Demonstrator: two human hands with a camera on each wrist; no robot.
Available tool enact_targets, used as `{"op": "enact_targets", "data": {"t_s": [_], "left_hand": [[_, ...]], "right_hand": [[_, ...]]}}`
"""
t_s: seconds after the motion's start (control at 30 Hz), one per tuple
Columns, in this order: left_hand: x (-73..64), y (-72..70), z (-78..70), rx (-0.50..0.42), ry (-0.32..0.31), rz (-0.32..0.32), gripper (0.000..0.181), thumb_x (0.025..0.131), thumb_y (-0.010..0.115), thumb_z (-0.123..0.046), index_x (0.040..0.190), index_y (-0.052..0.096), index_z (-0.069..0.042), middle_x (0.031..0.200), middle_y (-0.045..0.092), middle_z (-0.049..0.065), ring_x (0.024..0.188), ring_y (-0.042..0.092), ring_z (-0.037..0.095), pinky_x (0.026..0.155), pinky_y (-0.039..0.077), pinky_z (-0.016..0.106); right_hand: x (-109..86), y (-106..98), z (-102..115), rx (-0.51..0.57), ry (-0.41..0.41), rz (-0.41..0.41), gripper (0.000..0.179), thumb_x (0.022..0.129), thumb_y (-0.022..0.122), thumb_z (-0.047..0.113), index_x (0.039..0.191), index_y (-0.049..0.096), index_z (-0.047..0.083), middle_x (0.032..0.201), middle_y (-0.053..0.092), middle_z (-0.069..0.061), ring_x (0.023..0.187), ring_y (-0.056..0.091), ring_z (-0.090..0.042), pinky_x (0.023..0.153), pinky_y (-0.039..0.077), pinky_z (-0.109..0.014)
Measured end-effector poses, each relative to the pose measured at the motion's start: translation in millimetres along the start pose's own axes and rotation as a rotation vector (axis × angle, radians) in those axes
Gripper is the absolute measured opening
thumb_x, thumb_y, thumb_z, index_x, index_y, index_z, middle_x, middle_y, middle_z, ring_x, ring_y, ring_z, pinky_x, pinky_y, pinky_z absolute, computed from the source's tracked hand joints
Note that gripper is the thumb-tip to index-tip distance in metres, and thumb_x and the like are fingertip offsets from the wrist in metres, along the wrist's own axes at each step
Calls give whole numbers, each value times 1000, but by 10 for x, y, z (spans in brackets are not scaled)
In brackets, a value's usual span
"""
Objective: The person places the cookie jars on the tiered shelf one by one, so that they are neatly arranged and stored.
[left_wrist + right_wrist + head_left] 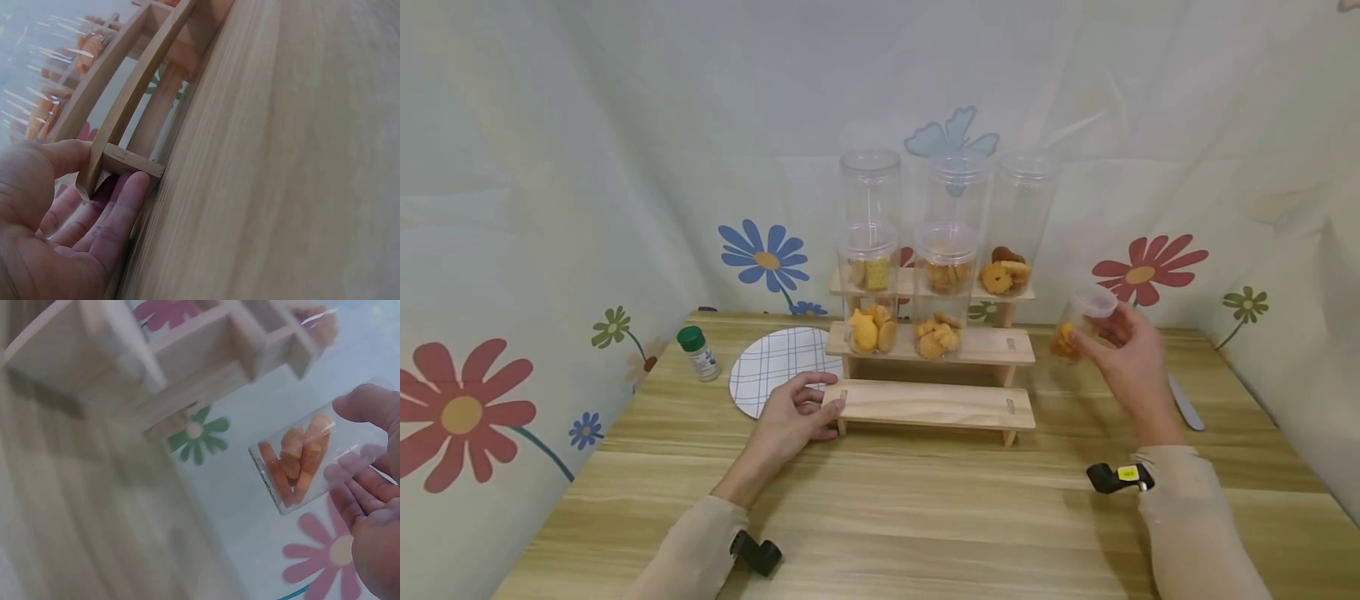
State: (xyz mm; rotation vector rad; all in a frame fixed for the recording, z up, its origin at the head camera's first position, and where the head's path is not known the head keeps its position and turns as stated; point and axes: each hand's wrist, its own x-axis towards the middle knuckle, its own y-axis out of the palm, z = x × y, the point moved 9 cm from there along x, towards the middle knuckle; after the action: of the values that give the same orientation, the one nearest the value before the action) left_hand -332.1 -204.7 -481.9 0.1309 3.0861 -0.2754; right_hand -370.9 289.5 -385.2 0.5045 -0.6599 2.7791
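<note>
A three-tier wooden display stand [925, 403] stands mid-table. My left hand [792, 414] grips the left end of its lowest shelf, thumb on top and fingers below, as the left wrist view shows. In my right hand [1123, 350], off the stand's right side, is a clear lidded jar [300, 456] with orange-brown cookies at its bottom. It is held tilted in the air between thumb and fingers. Two similar cookie jars stand on the middle shelf, one on the left [870, 321] and one at the centre [938, 325]. Three more, including a right-hand jar [1018, 242], are on the top shelf.
Left of the stand lie a round checked mat [782, 358] and, farther out, a green-capped shaker bottle [700, 354]. A knife [1186, 406] lies on the table beyond my right wrist. A flowered cloth [625, 167] hangs behind and at both sides.
</note>
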Motion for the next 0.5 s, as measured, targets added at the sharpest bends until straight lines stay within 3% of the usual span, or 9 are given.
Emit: {"op": "enact_targets", "data": {"t_s": [0.3, 0.5], "left_hand": [[-3, 10, -5, -21, 17, 8, 46, 103, 83, -10, 145, 65, -7, 115, 73, 19, 95, 78, 25, 79, 74, 44], [-1, 10, -12, -25, 19, 9, 47, 103, 83, -10, 145, 65, -7, 115, 73, 19, 95, 78, 25, 79, 74, 44]], "right_hand": [[-40, -118, 503, 35, -106, -55, 62, 97, 89, 11, 153, 62, 4, 130, 71, 6, 113, 67, -9, 101, 55, -8], [-88, -138, 730, 20, -118, -46, 65, 98, 89, 15, 156, 61, 9, 133, 72, 4, 113, 66, -2, 100, 55, -6]]}}
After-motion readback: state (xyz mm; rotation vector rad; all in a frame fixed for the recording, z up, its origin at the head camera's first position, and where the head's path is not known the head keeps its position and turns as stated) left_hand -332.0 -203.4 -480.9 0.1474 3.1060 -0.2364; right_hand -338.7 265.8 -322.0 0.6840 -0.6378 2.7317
